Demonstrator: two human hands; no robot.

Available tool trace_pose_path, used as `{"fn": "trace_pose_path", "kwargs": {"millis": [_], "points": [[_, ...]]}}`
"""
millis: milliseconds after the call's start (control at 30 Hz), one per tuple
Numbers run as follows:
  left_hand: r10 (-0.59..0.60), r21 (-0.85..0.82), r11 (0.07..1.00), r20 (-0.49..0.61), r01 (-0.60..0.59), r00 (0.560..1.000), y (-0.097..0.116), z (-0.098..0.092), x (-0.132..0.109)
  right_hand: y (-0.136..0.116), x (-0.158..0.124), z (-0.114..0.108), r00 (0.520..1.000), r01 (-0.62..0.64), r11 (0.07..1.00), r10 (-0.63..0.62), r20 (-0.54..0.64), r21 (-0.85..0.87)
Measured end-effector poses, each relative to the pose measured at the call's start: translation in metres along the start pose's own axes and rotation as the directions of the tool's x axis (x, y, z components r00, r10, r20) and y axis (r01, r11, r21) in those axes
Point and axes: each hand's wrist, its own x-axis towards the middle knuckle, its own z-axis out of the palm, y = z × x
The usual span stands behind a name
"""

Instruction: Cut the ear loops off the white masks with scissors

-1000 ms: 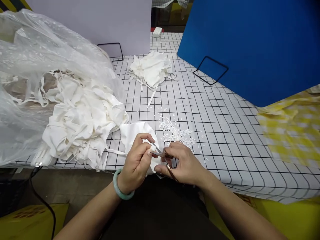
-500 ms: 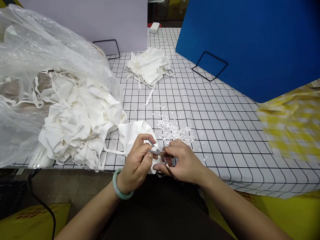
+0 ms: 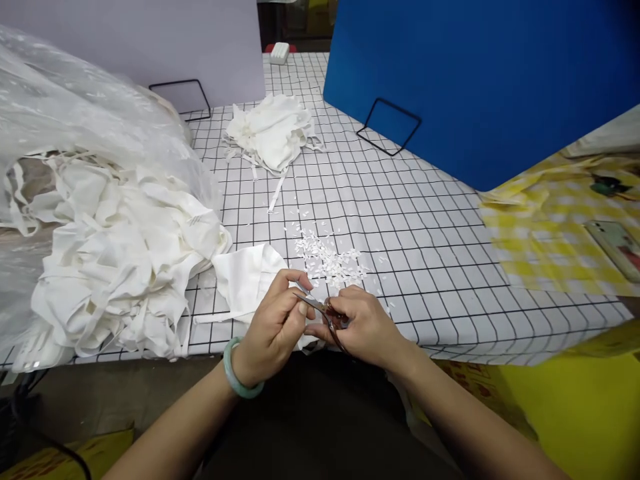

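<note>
Gripping the scissors [image 3: 321, 309] near the handles, my right hand [image 3: 373, 327] keeps them pointed toward my left hand [image 3: 275, 328], which is curled; from my remote view, I cannot tell what it pinches. One white cloth [image 3: 246, 275] shows just beyond the left hand, white scraps [image 3: 330, 261] beyond the right.

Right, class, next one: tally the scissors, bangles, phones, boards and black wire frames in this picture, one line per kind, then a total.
Scissors: 1
Bangle: 1
Phone: 1
Lilac board and blue board: 2
Left wire frame and right wire frame: 2
Total: 7
</note>
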Motion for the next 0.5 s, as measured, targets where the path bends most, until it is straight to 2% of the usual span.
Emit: {"fn": "trace_pose_path", "kwargs": {"millis": [200, 300, 400, 467, 500], "points": [[-0.037, -0.031, 0.999, 0.130, 0.041, 0.991, -0.005, 0.019, 0.019, 0.022, -0.019, -0.001, 0.982, -0.158, 0.987, 0.154, -0.109, -0.023], [-0.057, -0.038, 0.997, 0.150, 0.063, 0.987, -0.005, 0.024, 0.026, 0.028, -0.024, -0.005, 0.959, -0.253, 0.966, 0.258, -0.118, 0.052], [-0.085, 0.021, 0.996, 0.148, 0.083, 0.985, -0.003, 0.013, 0.026, 0.029, -0.024, -0.016, 0.928, -0.341, 0.920, 0.362, -0.086, 0.194], [-0.114, 0.162, 0.982, 0.089, 0.098, 0.989, -0.004, -0.005, 0.020, 0.026, -0.022, -0.022, 0.930, -0.336, 0.912, 0.361, -0.071, 0.235], [-0.125, 0.275, 0.955, 0.027, 0.113, 0.992, -0.007, -0.016, 0.014, 0.024, -0.020, -0.022, 0.937, -0.326, 0.916, 0.346, -0.050, 0.235]]}}
